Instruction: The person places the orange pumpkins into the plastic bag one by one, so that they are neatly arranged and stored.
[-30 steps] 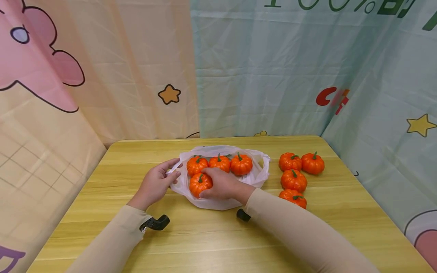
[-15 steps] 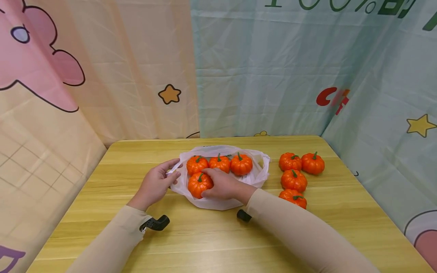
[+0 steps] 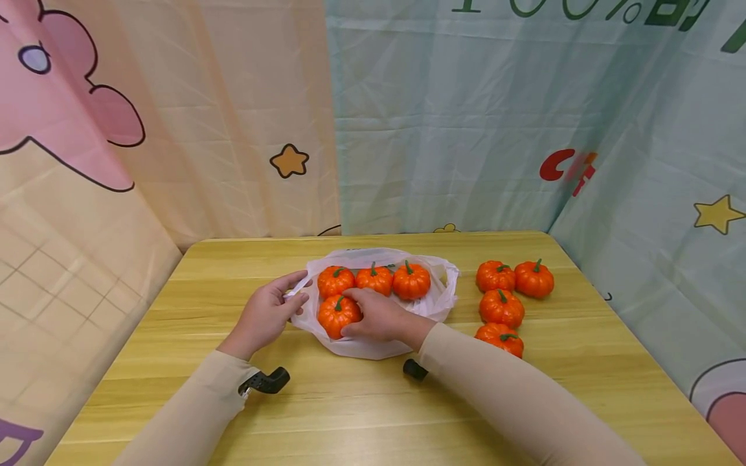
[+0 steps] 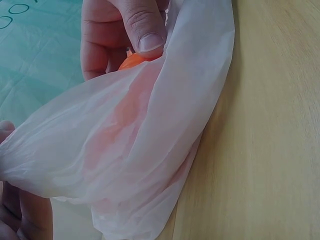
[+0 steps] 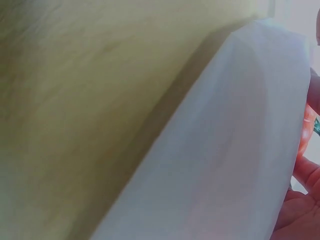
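Observation:
A white plastic bag [image 3: 373, 349] lies with its mouth spread on the table, and several small orange pumpkins sit inside it. My left hand [image 3: 269, 312] pinches the bag's left rim between thumb and fingers. In the left wrist view the bag [image 4: 125, 150] stretches from that hand across to the other one. My right hand [image 3: 379, 315] reaches into the bag and grips the front left pumpkin [image 3: 338, 316], thumb on its near side and fingers behind. Behind it stand a left pumpkin [image 3: 335, 281], a middle pumpkin [image 3: 373, 279] and a right pumpkin [image 3: 411, 281].
On the right of the wooden table [image 3: 326, 414] several more pumpkins stand in a group, among them a far right pumpkin [image 3: 534, 279] and a near pumpkin [image 3: 500, 338] partly behind the right sleeve [image 3: 501, 382]. Printed curtains [image 3: 443, 129] hang around the table.
The front left pumpkin, in my right hand's grip, has shifted slightly left inside the bag. The left hand has stayed in place on the rim.

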The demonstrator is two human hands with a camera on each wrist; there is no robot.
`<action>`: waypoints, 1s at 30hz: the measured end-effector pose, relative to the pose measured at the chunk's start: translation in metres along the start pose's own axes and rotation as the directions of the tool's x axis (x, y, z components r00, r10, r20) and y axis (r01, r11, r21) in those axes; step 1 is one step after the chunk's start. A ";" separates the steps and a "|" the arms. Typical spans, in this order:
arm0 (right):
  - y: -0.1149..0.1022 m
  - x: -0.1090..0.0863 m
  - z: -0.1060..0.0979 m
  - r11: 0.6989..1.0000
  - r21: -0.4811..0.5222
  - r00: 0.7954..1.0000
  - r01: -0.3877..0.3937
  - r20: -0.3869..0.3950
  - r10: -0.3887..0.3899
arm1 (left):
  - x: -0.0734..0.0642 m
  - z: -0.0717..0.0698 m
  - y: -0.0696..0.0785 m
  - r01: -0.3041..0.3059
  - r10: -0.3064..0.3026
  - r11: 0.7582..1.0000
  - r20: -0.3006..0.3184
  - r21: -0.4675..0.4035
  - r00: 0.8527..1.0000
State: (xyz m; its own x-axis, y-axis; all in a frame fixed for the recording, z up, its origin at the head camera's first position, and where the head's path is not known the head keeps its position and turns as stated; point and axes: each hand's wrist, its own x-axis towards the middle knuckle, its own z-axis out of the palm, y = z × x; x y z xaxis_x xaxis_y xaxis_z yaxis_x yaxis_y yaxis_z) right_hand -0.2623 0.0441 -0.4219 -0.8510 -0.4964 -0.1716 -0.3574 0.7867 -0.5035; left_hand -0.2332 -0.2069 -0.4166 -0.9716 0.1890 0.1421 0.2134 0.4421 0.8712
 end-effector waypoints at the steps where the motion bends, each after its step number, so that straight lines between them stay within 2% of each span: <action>1: 0.000 0.000 0.000 1.000 0.001 1.000 0.001 0.000 -0.001 | 0.000 0.000 0.000 0.000 0.000 1.000 0.001 0.002 1.000; 30: 0.000 0.000 0.002 1.000 0.002 1.000 0.008 0.005 -0.008 | 0.000 0.000 0.000 0.017 -0.017 0.999 -0.005 0.047 1.000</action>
State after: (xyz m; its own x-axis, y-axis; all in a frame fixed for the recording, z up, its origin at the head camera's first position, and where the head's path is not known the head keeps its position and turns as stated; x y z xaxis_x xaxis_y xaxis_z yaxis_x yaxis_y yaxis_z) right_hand -0.2613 0.0439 -0.4237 -0.8461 -0.5046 -0.1716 -0.3634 0.7818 -0.5067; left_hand -0.2332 -0.2066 -0.4166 -0.9756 0.1770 0.1299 0.2014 0.4858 0.8505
